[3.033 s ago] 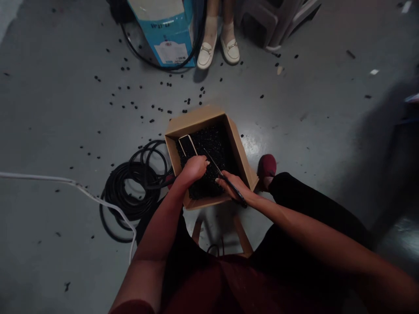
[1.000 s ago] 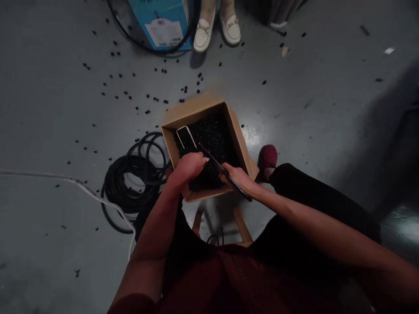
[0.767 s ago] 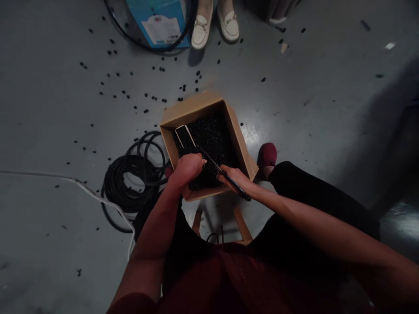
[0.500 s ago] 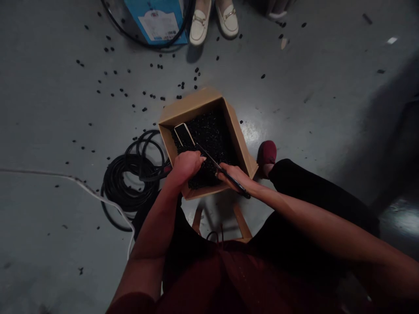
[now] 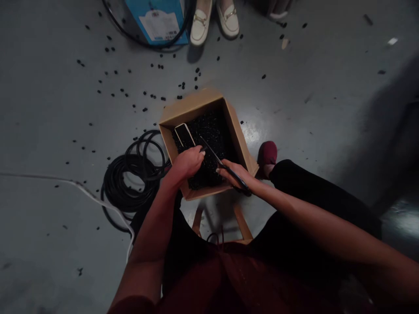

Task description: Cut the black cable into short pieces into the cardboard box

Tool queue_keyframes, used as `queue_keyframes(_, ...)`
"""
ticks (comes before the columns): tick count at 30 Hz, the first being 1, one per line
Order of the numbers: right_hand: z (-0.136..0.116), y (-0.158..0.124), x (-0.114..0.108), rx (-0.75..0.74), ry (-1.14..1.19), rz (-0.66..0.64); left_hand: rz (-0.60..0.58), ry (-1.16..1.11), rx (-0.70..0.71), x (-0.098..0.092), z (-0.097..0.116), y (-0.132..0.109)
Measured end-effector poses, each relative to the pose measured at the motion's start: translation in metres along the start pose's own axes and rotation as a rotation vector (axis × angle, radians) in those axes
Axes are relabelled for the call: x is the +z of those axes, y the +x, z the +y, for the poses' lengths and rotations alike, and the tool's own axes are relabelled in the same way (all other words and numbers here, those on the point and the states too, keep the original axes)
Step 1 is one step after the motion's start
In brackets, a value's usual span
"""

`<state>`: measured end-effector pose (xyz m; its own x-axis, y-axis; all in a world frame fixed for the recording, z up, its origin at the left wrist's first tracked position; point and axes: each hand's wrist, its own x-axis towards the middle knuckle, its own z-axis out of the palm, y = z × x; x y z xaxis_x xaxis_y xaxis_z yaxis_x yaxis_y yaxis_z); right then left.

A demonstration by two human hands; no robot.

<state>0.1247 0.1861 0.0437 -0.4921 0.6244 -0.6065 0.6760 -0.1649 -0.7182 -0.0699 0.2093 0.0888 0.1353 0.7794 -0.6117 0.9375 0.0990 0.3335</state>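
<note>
My left hand is closed over the left part of a cardboard box, and a short dark end of what looks like black hose pokes out past its fingertips. In my right hand is a pair of scissors with dark handles. Its blades point up and to the left, just right of the hose end. Small black pieces fill the bottom of the box. Among them, at the left wall, lies a dark phone-like rectangle with a pale rim.
A coil of black hose lies on the floor left of the box, with a white cable across it. Loose black pieces are scattered over the floor. Ahead stand a blue box and another person's white shoes.
The scissors have shifted slightly, their tip now farther right and up from my left hand. My left hand has moved up a little. The box has stayed in place.
</note>
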Motion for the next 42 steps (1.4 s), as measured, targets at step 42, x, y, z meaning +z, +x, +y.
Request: queue_keyframes(42,-0.019,-0.004,-0.017,-0.045,-0.031,0.019,0.062,-0.168,0.039,0.001,0.014,0.0)
